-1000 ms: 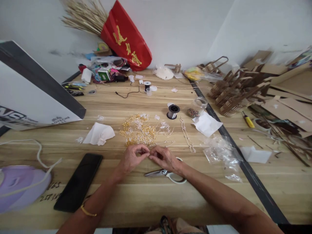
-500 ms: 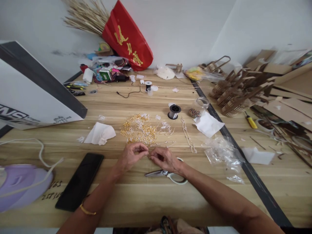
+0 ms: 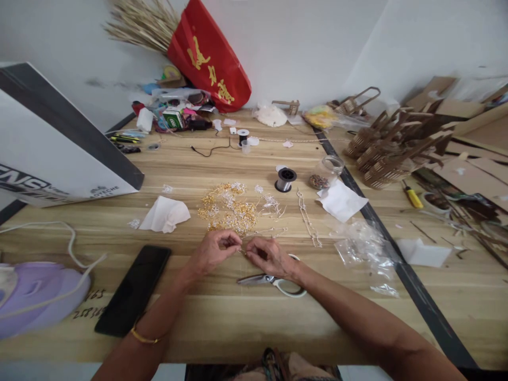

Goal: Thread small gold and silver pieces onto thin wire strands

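My left hand (image 3: 217,248) and my right hand (image 3: 270,256) nearly meet over the table, each closed in a pinch. A tiny shiny piece shows between the fingertips; its kind is too small to make out. Just beyond the hands lies a pile of gold and clear beads (image 3: 230,209), with loose silvery wire pieces (image 3: 272,203) at its right. A short beaded chain (image 3: 264,232) reaches from behind my fingers, and a longer chain (image 3: 307,218) lies farther right. Scissors (image 3: 273,280) rest under my right wrist, blades pointing left, one handle partly covered.
A black phone (image 3: 133,290) lies left of my left forearm, near a purple plastic object (image 3: 43,296). Beyond the beads stand a wire spool (image 3: 285,180) and a glass jar (image 3: 331,168). Small woven baskets (image 3: 391,148) crowd the right; clear plastic bags (image 3: 365,248) lie nearer.
Both hands stay pinched together at almost the same spot, with only slight finger movement. The whole view has shifted a little, so the table's things appear slightly farther right and higher.
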{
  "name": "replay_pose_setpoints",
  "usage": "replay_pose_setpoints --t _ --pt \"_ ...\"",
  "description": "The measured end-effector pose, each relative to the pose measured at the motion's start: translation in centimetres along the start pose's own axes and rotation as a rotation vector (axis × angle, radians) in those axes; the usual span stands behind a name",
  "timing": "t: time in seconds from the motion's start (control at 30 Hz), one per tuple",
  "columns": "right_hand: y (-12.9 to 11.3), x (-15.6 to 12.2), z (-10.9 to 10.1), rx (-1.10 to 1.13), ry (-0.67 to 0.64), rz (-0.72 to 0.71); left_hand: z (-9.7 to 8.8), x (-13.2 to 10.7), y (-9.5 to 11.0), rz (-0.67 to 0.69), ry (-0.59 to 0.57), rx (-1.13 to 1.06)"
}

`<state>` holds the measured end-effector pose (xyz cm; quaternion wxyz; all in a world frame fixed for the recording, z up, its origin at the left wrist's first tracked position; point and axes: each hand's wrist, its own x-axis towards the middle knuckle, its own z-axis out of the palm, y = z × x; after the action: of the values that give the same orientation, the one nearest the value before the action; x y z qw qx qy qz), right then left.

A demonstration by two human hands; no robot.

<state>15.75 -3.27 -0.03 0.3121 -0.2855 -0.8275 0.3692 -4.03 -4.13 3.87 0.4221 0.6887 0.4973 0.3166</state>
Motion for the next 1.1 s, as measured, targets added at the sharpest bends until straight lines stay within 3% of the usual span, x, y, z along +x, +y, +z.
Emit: replay_pose_setpoints --t 0.2,0.53,1.1 --pt "0.1 0.0 0.1 -0.013 -0.004 0.013 -0.2 0.1 -0.5 -0.001 0.006 0.097" --pt "0.0 0.1 0.0 -0.002 0.035 0.059 0.8 -0.2 -1.1 0.071 -0.089 0.540" --pt "0.0 0.2 0.0 -0.004 0.038 0.047 1.0 -0.3 -1.3 0.086 -0.155 0.600"
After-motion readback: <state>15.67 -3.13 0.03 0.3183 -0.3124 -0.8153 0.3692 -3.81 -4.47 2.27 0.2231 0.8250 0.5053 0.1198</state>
